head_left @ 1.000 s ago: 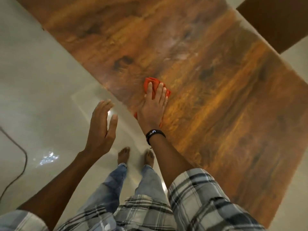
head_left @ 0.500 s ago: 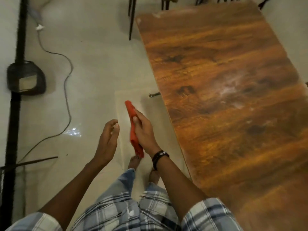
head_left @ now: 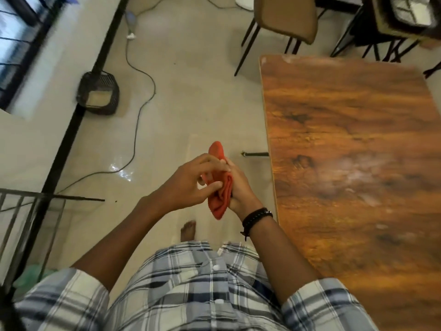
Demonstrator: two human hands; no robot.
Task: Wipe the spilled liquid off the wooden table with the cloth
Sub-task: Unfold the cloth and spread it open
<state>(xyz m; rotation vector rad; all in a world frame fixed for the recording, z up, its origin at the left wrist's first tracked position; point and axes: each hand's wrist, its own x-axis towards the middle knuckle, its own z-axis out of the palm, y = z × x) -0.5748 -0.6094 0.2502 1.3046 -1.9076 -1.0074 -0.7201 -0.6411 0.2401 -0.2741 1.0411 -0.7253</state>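
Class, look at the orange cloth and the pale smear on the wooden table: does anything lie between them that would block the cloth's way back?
Nothing visible does. The orange cloth is held off the table's edge by the left hand and right hand. The tabletop between that edge and the pale smear is bare wood.

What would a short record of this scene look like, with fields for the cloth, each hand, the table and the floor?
cloth: red cloth, bunched, held in the air over the floor, off the table
left hand: left hand, fingers pinching the cloth
right hand: right hand, gripping the cloth; black wristband
table: wooden table, pale smeared patch near its middle
floor: cable, dark basket
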